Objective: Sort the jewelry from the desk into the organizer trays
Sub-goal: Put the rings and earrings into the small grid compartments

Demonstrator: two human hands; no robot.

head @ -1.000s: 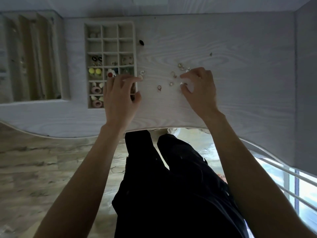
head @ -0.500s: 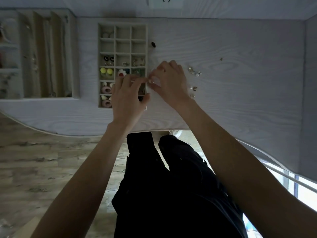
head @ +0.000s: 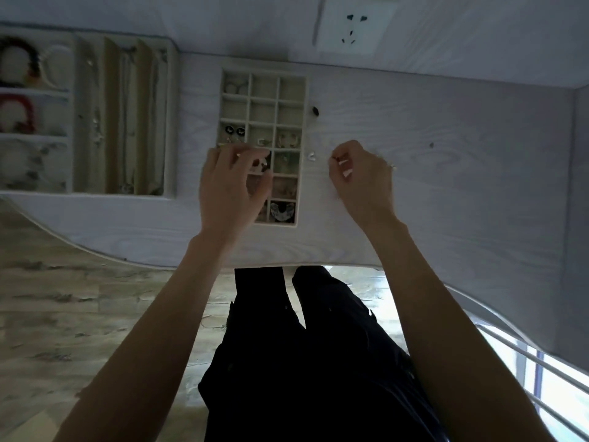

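Observation:
The beige grid organizer tray (head: 304,90) lies on the pale desk, and several of its cells hold earrings and rings. My left hand (head: 229,189) hovers over the tray's lower cells with fingers curled, pinching a tiny jewelry piece at the fingertips. To the right of the tray, my right hand (head: 363,180) rests on the desk with fingers curled in; nothing shows plainly inside it. A small white earring (head: 311,156) lies on the desk between tray and right hand. Another small piece (head: 393,168) peeks out beyond the right hand.
A larger organizer tray (head: 172,122) with long slots holding chains and side cells holding bracelets sits at the far left. A small black item (head: 315,111) lies beside the grid tray, and a tiny speck (head: 432,145) farther right. A wall socket (head: 350,25) is above the desk.
My right hand came from the loose pile to my left hand's fingertips, then drew back to the right. My left hand stayed over the grid tray.

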